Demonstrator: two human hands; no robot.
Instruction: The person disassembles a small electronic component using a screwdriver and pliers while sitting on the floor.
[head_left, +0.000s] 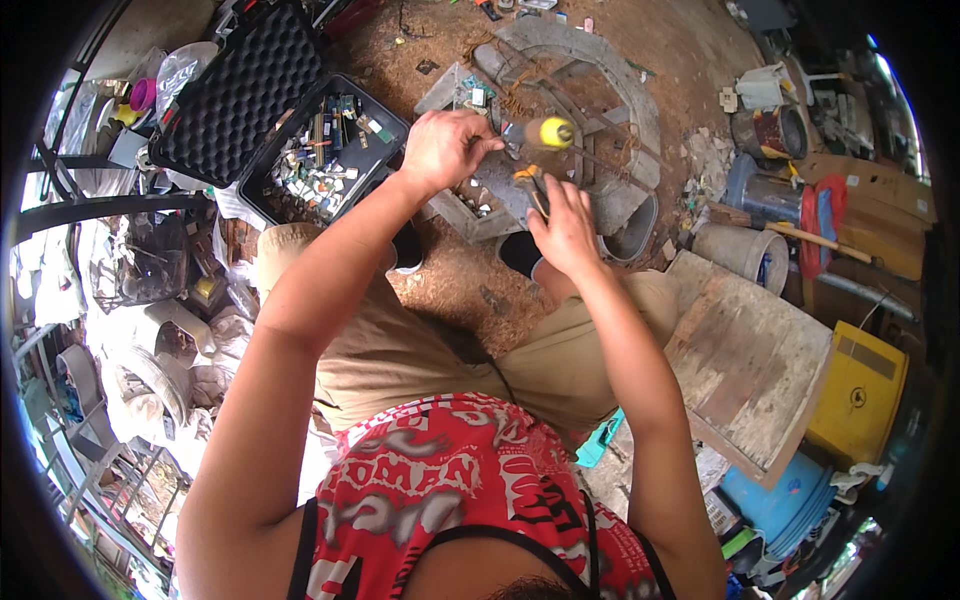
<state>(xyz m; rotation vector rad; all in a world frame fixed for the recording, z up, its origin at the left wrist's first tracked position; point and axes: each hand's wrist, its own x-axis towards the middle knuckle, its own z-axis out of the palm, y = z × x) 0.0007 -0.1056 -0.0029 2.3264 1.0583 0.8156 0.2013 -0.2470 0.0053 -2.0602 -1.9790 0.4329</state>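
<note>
So the bit that matters is how the yellow-ended tool sits between the two hands: it's just to the right of the left hand's fingertips, long axis running roughly crossways, grey end toward those fingers and yellow end pointing off to the right. Left hand is the nearer one, for sure. From the right hand's fingers, the same tool lies straight ahead, away from the body, with a gap as far as I can see. It's pretty blurry, so no clue what kind of tool it is, or whether the left fingers actually touch the grey end. Those left fingers are curled in with the thumb close to them, but I can't tell if they're pinching anything. Right fingers are closed around the dark handle of an orange-ended tool, and its orange end pokes out ahead of them, angled a little left, toward the yellow-ended one. Below and beyond both sets of fingers there's a grey round frame with spokes, and some small scrap bits lie just ahead of the left fingertips. Off to the left of the left fingers is an open black case with loose circuit boards in it; a worn wooden board is behind and to the right of the right fingers, well apart.
</note>
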